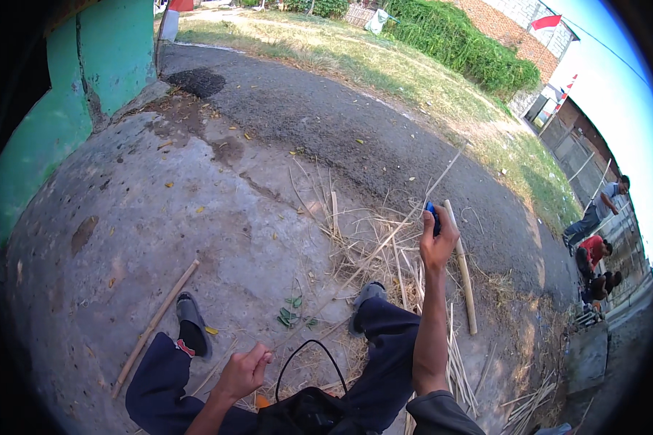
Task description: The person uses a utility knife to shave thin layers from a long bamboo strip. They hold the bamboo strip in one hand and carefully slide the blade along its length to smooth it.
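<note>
My right hand (439, 235), arm stretched forward, is closed round a small blue-handled tool (432, 214); its working end is too small to make out. A long thin bamboo strip (370, 259) slants past this hand and down toward my lap. At its lower end, my left hand (245, 371) is closed in a pinch over my left thigh, apparently on that strip. Below and beside my right hand lies a heap of thin bamboo shavings (366, 243) on the ground. A thicker bamboo stick (463, 275) lies just right of my right forearm.
A bamboo pole (156, 328) lies left of my left foot. More split strips (457, 362) lie by my right leg. Green leaves (290, 315) rest between my feet. A green wall (116, 61) rises at left. Several people (595, 250) are at far right beside the road (326, 119).
</note>
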Motion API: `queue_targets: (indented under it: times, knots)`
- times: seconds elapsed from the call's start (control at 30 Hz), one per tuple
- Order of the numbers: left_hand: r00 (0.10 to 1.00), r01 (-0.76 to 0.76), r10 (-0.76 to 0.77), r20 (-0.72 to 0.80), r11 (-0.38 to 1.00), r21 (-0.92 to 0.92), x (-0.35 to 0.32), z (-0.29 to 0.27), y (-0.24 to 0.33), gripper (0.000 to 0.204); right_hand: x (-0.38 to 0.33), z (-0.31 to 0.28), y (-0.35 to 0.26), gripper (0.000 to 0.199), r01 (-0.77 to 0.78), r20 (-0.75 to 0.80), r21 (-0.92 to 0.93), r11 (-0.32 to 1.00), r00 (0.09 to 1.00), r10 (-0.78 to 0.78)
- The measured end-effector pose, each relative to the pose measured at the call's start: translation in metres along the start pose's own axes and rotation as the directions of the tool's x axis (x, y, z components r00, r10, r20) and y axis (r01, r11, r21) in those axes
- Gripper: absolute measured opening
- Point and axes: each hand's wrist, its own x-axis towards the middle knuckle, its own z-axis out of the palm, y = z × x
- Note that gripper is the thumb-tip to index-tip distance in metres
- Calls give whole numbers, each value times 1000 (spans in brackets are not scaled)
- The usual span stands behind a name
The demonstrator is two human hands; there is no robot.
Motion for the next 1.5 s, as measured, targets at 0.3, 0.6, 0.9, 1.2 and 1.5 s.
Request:
queue_targets:
  times: [0.3,0.6,0.9,1.2,1.5]
  knots:
    - [999,7,-10,46,998,62,-21,-11,-48,5,2,2,49,26,-203,-107,-40,978,974,197]
    - [993,41,-41,111,999,2,-43,-14,-85,9,-19,-2,78,26,-118,-90,-207,971,991,101]
    - [981,98,-103,162,994,40,-66,-20,-103,5,-30,10,94,34,-190,9,-306,933,979,203]
    - [953,199,-206,222,979,53,-56,-13,-127,15,-31,11,79,37,-183,70,-219,958,977,203]
    - [815,379,-368,447,923,69,-44,12,-164,47,-20,-7,-5,32,-212,229,67,975,954,191]
